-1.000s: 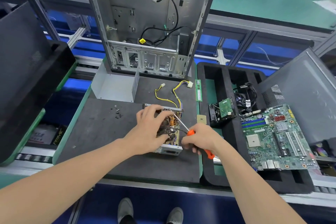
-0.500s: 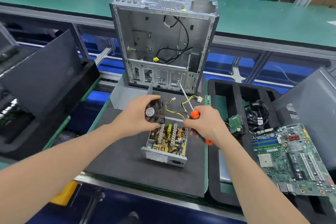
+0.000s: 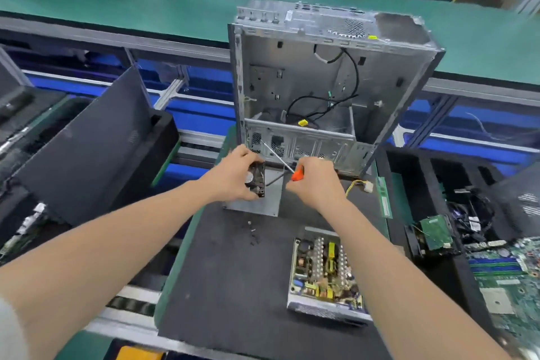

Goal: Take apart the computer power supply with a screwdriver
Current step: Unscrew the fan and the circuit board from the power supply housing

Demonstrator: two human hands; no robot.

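Head camera: the left hand [image 3: 233,177] grips a small black fan [image 3: 257,181] near the back edge of the mat [image 3: 228,286]. The right hand [image 3: 317,183], just beside it, grips an orange screwdriver [image 3: 297,175] whose rod points left, over the fan. The open power supply [image 3: 325,275] sits by the front edge, beside the right arm. A big case [image 3: 292,82] stands close behind.

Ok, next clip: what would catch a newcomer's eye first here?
Mid-frame, the left hand holds a small black fan while the right hand grips an orange-handled screwdriver. Behind them stands the gutted computer case; nearer, the opened power supply lies on the dark mat.
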